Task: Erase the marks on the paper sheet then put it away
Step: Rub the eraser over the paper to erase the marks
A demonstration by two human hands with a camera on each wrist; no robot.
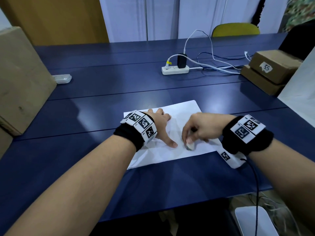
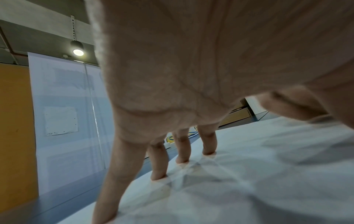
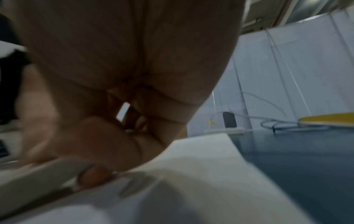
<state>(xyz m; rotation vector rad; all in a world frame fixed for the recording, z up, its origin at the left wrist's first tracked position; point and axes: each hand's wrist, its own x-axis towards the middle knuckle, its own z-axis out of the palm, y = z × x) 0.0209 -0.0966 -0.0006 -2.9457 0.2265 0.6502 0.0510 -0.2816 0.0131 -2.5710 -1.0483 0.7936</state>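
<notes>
The creased white paper sheet (image 1: 180,116) lies flat on the dark blue desk (image 1: 102,82), near the desk's front edge and well apart from the white power strip (image 1: 175,69) farther back. The left hand (image 1: 160,123) is spread on the sheet's left part, its straight fingers (image 2: 182,150) and thumb pressing it down to the desk. Just right of that thumb, the right hand (image 1: 197,128) has its grip closed round a small white eraser (image 1: 190,145), whose lower end meets the sheet. In these blurred views I cannot make out any marks for certain. The sheet looks thin, light and limp, already wrinkled, so it would likely buckle or tear under hard rubbing if the holding hand let go; keeping it stretched between the pressing fingers and the eraser seems wise. For putting it away, a free edge or corner, such as the far right corner beyond both hands, looks the easiest place to pinch. Around the sheet the desk offers open room toward the power strip and to the left, while stacked brown cardboard boxes (image 1: 271,68) stand off to the back right.
</notes>
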